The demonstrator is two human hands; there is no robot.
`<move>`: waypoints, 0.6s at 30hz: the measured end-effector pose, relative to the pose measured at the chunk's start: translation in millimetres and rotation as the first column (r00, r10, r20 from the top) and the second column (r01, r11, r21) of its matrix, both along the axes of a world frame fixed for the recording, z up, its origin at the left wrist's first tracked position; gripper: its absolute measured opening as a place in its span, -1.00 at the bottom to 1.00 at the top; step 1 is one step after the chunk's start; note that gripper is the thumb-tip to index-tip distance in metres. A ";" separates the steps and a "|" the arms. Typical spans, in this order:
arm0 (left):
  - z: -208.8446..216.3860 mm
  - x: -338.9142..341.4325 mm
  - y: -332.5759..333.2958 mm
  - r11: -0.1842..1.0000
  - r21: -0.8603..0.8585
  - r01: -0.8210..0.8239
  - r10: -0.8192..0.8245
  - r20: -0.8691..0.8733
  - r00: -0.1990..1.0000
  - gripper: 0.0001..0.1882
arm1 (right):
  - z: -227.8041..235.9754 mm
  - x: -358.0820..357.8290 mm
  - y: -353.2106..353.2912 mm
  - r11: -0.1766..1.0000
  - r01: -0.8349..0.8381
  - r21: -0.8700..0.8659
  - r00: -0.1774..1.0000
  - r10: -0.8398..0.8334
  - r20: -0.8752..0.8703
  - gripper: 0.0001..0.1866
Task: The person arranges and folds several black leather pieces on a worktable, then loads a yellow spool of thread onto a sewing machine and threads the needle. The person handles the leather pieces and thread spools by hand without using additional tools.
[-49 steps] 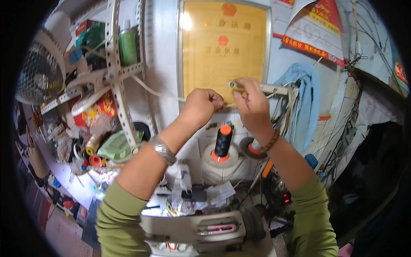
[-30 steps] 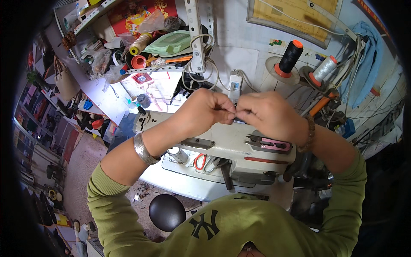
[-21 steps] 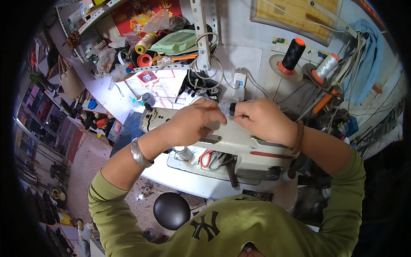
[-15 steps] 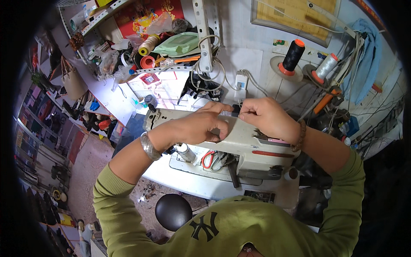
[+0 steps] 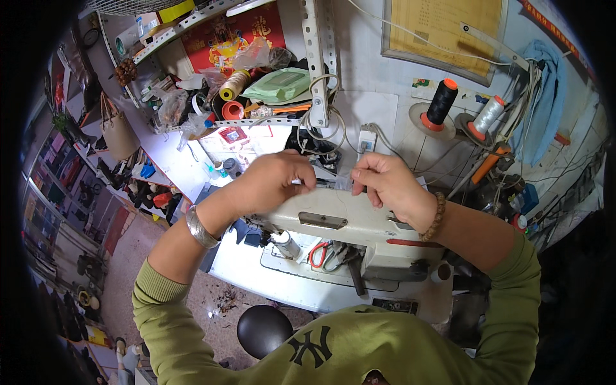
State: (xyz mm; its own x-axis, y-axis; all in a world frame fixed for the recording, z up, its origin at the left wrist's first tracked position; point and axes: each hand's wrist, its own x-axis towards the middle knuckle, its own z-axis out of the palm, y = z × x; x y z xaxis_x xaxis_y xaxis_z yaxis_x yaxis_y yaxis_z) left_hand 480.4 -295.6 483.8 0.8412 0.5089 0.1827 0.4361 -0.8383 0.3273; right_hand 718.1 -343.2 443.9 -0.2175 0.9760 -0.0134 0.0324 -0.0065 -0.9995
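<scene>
A white sewing machine (image 5: 359, 228) stands across the table in front of me. Over the far edge of its arm, toward the left end, is my left hand (image 5: 273, 184), fingers curled and thumb bent in as in a pinch; it is slightly blurred. My right hand (image 5: 393, 191) hovers at the arm's far edge further right, thumb and forefinger pressed together. Whatever lies in either pinch is too small to make out. A gap separates the two hands. Beneath the machine arm are a white thread spool (image 5: 286, 245) and a red-handled tool (image 5: 317, 255).
Behind to the right, a black thread cone (image 5: 440, 106) and a white thread cone (image 5: 486, 117) stand on holders. A cluttered shelf (image 5: 269, 120) with a dangling cable hangs at the back. A round black stool (image 5: 264, 331) sits below the table's near edge.
My left hand has drawn left, away from the right one, and its fingers have curled in, uncovering a slotted plate on the machine arm. My right hand has shifted slightly nearer; the view has tilted.
</scene>
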 end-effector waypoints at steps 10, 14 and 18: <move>-60.6 43.3 7.1 0.947 -0.034 0.319 -0.320 -0.025 0.947 -0.76 | -4.6 16.6 -1.5 0.999 0.012 0.052 0.999 -0.014 0.040 -0.84; -52.7 51.8 13.0 0.916 -0.057 0.397 -0.394 0.050 0.918 -0.84 | -3.5 17.2 -3.8 0.999 0.017 0.042 0.999 -0.019 0.046 -0.84; -35.6 42.4 13.6 0.951 -0.248 0.183 -0.208 -0.079 0.975 -0.86 | -2.6 16.3 -4.3 0.999 0.028 0.028 0.999 -0.029 0.023 -0.84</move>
